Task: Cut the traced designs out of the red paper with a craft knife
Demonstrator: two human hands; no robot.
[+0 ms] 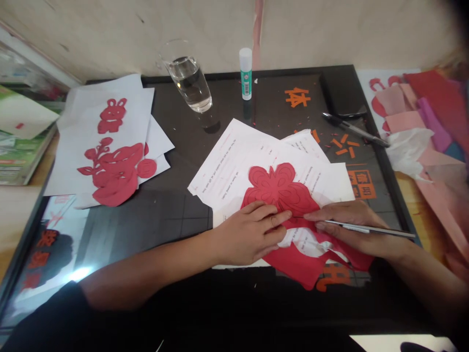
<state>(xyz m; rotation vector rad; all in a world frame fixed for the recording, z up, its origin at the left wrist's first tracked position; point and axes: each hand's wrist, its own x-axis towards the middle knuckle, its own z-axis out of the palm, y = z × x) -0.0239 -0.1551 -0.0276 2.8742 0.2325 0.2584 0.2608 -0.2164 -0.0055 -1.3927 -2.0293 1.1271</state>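
A sheet of red paper (273, 181) with a butterfly-like outline and drawn curved lines lies on printed white sheets (227, 161). My left hand (256, 232) rests flat over its lower left part, fingers stretched out and pressing on it. From the right, my right hand (351, 220) grips a slim metal craft knife (392, 231), its tip at the red paper just beside my left fingertips. Below the hands, a cut, open-shaped part of the red paper (296, 266) spreads toward the table's near edge. My right fingers partly cover the knife's front end.
A glass of water (194, 88) and an upright glue stick (245, 73) stand at the back. Red cutouts (117, 168) lie on white paper at left. Pens (355, 129) and orange cut characters (297, 98) are at right, beside coloured paper scraps (432, 112).
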